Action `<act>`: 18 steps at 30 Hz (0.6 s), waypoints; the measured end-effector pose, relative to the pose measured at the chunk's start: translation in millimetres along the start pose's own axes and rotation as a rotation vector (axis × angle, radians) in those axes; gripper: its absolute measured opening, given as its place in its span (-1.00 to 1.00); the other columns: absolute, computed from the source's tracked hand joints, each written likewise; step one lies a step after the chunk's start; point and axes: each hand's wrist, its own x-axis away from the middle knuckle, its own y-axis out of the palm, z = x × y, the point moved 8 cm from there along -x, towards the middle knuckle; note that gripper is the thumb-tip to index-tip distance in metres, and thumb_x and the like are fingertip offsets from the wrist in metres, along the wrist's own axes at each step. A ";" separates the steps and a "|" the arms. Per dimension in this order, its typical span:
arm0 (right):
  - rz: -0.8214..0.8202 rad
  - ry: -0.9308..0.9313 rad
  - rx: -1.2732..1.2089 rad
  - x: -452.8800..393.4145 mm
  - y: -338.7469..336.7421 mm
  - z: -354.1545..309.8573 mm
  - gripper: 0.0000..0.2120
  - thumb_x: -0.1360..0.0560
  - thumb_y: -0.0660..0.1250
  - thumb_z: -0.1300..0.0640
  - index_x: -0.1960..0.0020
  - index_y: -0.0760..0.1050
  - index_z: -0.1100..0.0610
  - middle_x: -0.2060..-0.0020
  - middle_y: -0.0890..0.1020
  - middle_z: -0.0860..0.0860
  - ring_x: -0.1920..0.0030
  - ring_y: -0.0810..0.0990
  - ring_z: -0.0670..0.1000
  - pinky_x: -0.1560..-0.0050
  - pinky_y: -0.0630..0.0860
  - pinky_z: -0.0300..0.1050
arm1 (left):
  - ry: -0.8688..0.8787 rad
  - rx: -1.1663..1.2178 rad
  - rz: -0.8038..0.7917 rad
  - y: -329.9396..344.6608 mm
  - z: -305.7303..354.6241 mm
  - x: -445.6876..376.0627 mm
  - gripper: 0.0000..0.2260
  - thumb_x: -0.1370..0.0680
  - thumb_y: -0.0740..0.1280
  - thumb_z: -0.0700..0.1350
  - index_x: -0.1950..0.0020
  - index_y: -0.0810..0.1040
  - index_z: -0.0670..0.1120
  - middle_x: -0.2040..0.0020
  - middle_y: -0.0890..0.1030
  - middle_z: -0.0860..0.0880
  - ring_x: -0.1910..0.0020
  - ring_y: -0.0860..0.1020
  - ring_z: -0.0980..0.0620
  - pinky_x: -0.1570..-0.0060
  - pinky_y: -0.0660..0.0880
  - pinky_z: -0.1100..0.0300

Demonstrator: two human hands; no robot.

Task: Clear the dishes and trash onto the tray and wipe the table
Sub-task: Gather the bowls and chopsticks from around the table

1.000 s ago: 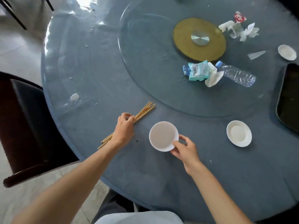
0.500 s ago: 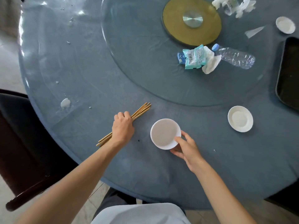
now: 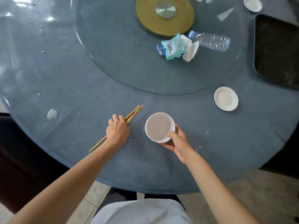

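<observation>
Dishes and trash all over the blue round table (image 3: 68, 75), black tray (image 3: 276, 50) sitting at the right edge

Bundle of wooden chopsticks (image 3: 134, 112) lying diagonal near the front. White bowl (image 3: 159, 126) just right of them, upright. Small white saucer (image 3: 226, 98) further right, another one (image 3: 252, 4) at the far edge. Teal wrapper (image 3: 173, 46), crumpled white napkin (image 3: 191, 50) and a clear plastic bottle (image 3: 212, 41) on its side are bunched on the glass turntable (image 3: 113, 50).

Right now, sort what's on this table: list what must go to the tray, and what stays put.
To clear:
chopsticks, gripped by left hand
white bowl, held by right hand
small dish
plastic bottle
teal wrapper
crumpled napkin

Stays:
black tray
glass turntable
gold hub
</observation>
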 end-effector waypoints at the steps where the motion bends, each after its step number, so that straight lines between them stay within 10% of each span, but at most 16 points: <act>1: 0.016 0.002 -0.023 3.4 -3.6 3.7 -0.51 -0.58 0.22 0.33 -0.41 0.48 -0.07 -0.27 0.59 0.08 -0.23 0.63 0.16 -0.03 0.71 0.13 | 0.014 0.030 -0.009 -1.2 2.1 1.5 -0.86 -0.61 0.20 -0.13 -0.07 0.35 -0.18 -0.08 0.45 -0.21 -0.04 0.50 -0.30 0.18 0.35 -0.03; 18: 0.269 -0.114 -0.470 103.8 -190.2 54.6 -0.51 -0.55 0.17 0.36 -0.38 0.50 -0.01 -0.24 0.53 0.05 -0.16 0.58 0.07 0.06 0.72 0.07 | 0.294 0.346 -0.337 40.2 206.2 108.4 -0.67 -0.65 0.20 0.03 0.24 0.32 -0.11 0.36 0.43 -0.02 0.43 0.34 -0.02 0.44 0.31 0.14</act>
